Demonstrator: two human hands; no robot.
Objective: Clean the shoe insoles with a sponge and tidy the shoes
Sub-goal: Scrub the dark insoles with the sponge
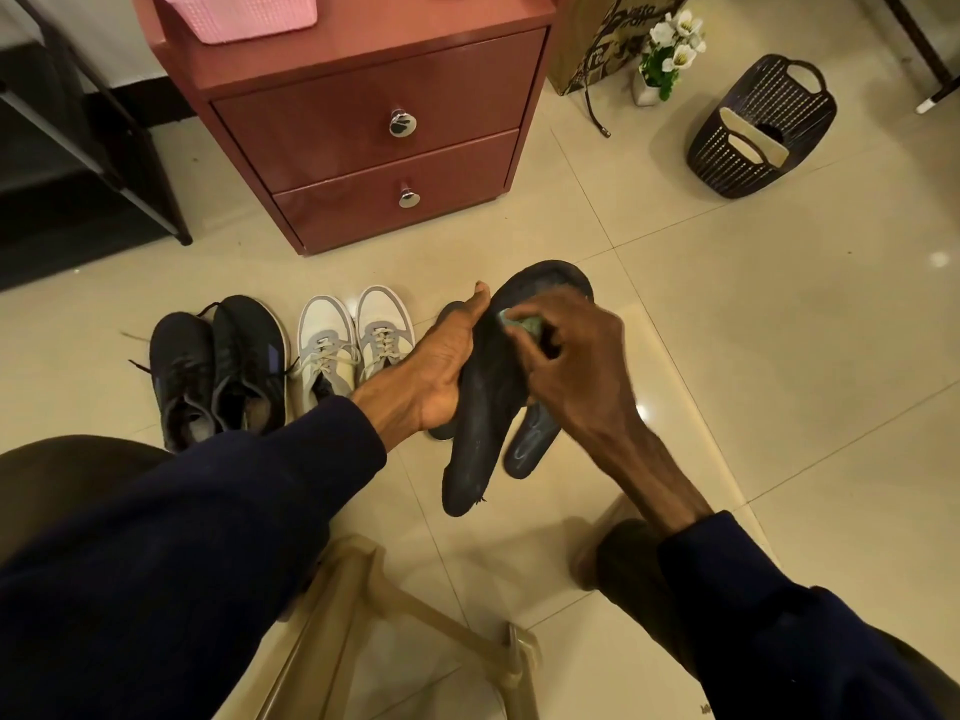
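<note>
My left hand (441,366) grips a dark insole (485,407) by its left edge and holds it above the floor, toe end away from me. My right hand (576,356) presses a small greenish sponge (522,322) against the upper part of that insole. A second dark insole (532,444) lies on the tiles beneath, partly hidden. Part of a third dark piece (449,311) shows behind my left hand. A pair of black sneakers (218,366) and a pair of white-and-grey sneakers (353,340) stand side by side on the floor to the left.
A red two-drawer cabinet (363,132) stands behind the shoes, with a pink basket (244,13) on top. A dark plastic basket (761,129) lies at the right, near a flower pot (667,54) and a paper bag. A wooden stool frame (363,605) is below my arms.
</note>
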